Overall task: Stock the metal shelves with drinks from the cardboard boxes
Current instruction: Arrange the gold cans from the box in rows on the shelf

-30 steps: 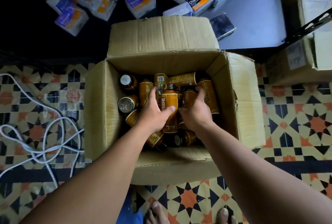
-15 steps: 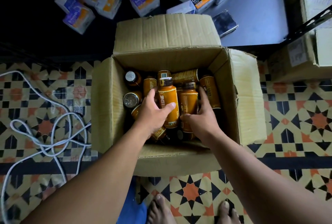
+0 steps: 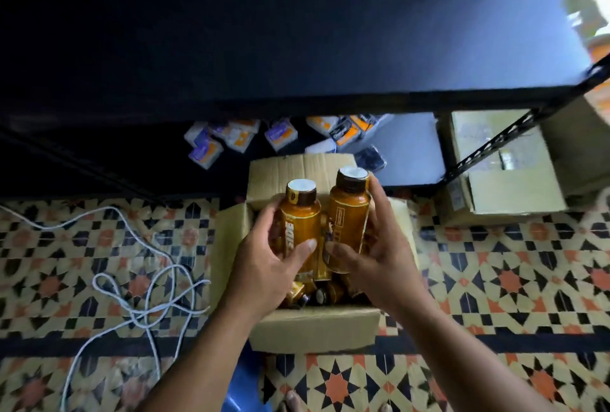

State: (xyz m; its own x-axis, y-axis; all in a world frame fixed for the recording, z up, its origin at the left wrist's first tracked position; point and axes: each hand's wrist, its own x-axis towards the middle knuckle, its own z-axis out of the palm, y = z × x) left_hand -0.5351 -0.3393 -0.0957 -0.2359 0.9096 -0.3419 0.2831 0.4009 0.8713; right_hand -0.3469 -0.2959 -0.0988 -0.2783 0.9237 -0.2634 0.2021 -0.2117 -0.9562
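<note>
My left hand (image 3: 264, 263) grips an upright golden-orange drink bottle (image 3: 298, 223) with a white-topped dark cap. My right hand (image 3: 379, 246) grips a second bottle (image 3: 348, 213) of the same kind, right beside the first. Both bottles are lifted above the open cardboard box (image 3: 313, 329) on the tiled floor. More of the same bottles (image 3: 317, 296) lie loose in the box under my hands. A black metal shelf (image 3: 297, 48) spreads across the upper part of the view, just beyond the box.
Small boxed packs (image 3: 237, 137) lie on the lower shelf level behind the box, with a dark phone (image 3: 371, 159). A slotted black shelf post (image 3: 488, 147) rises at the right, beside another cardboard box (image 3: 515, 177). A white cable (image 3: 132, 279) loops on the floor at left.
Both hands have risen out of the box, each with a bottle. The view has tilted up, so the upper shelf now fills the top.
</note>
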